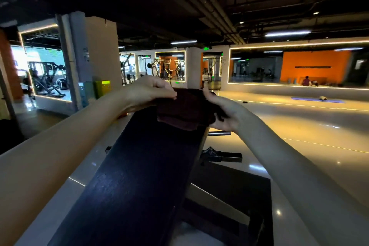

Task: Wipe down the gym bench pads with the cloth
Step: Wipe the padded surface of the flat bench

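At inspection the cloth, dark and folded in layers, lay at the far upper end of the bench pad, with its lower fold reaching the pad's right edge. Your left hand pinched its upper left edge between thumb and fingertips. Your right hand was curled round its right side from beneath. Both hands were clamped on the cloth, and neither lay flat on it.

Risks, as judged:
- **Weak stroke:** With the cloth bunched and held only at its edges, a stroke would likely carry little pressure and skip patches.
- **Cloth slipping off:** The loose layers could unfold and slide off the right edge, where your right hand had little pad beneath it.
- **Missed strips:** The whole run of pad toward you lay below the cloth. Cloth and pad were both dark, so missed strips would be hard to spot in that dim light.

Surroundings:
- A metal bar jutted out just below your right hand, and the bench frame sat lower on that side. Your knuckles could strike either on a downward sweep.
- A dark floor mat lay under the bench.
- A purple mat lay well apart on the floor and was no obstruction.
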### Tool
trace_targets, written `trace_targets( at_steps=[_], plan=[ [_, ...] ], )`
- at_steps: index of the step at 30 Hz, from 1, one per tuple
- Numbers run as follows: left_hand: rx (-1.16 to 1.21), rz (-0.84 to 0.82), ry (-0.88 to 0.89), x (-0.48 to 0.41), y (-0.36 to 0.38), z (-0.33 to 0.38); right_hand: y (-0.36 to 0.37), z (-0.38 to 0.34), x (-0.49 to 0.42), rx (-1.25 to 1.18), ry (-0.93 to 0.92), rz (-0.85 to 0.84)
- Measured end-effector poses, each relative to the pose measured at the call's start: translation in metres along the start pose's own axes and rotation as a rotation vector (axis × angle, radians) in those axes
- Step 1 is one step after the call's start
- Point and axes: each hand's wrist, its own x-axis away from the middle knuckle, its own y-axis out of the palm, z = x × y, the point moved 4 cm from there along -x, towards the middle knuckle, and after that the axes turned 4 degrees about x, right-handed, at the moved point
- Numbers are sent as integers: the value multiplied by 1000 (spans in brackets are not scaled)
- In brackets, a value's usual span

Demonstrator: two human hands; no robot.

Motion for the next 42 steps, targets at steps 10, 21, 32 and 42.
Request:
trace_targets(
  at_steps=[10,21,32,42],
  plan=[
    [56,-364,-64,-25,82,-41,-50,68,66,170,21,120],
    [-649,-211,251,-113,124,-20,-96,62,44,-285,-40,270],
    [-1193,-118,-49,-187,90,-44,-152,40,-52,-347,-478,672],
    [-1256,-241,-298,-166,87,-100,-114,45,-123,168,-720,474]
  ],
)
